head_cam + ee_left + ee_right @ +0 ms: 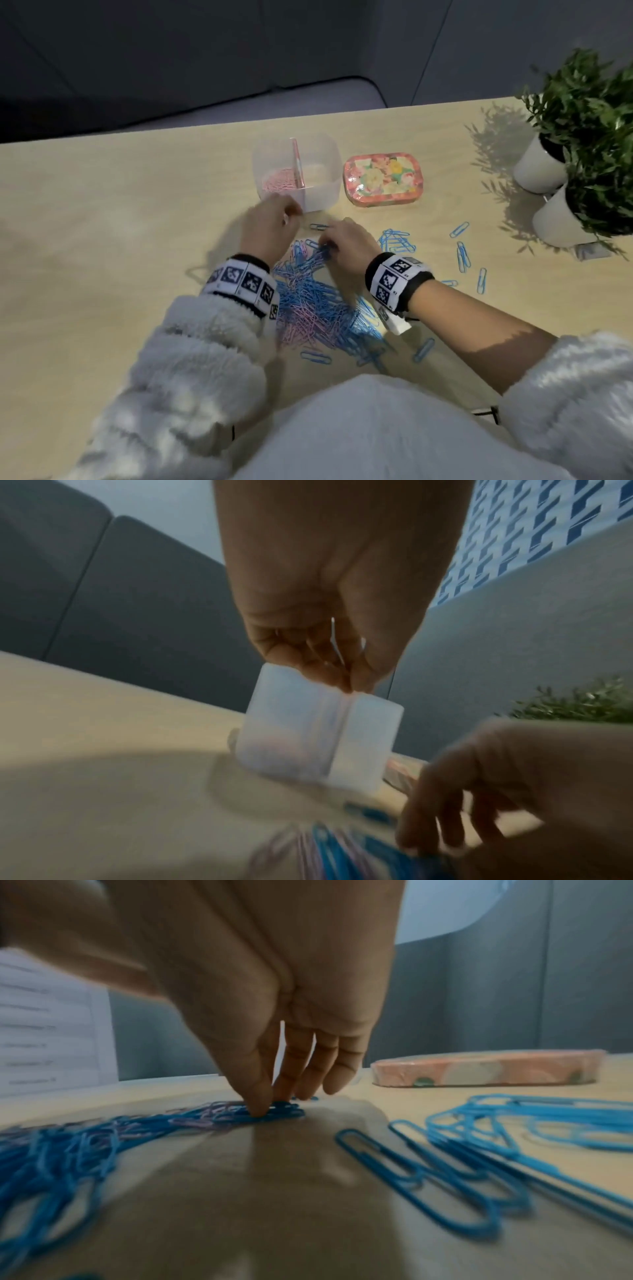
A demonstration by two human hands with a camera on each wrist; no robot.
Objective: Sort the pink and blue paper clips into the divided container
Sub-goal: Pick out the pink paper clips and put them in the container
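Observation:
The translucent divided container (pixel 322 192) stands at the table's far middle, with pink clips (pixel 279 183) in its left compartment. My left hand (pixel 291 214) hovers at the container's near rim and pinches a thin pale paper clip (pixel 334 639), its colour unclear. In the left wrist view the container (pixel 308 739) sits just below the left hand (pixel 349 685). A mixed pile of blue and pink clips (pixel 315 305) lies between my wrists. My right hand (pixel 327 245) has thumb and fingers pinched down on blue clips (pixel 284 1114) at the pile's far end, as the right hand (pixel 270 1104) shows up close.
A floral tin (pixel 383 178) lies right of the container. Loose blue clips (pixel 397 240) and several more (pixel 462 255) are scattered to the right. Two potted plants (pixel 582 137) in white pots stand at the far right. The table's far edge (pixel 137 137) runs behind the container.

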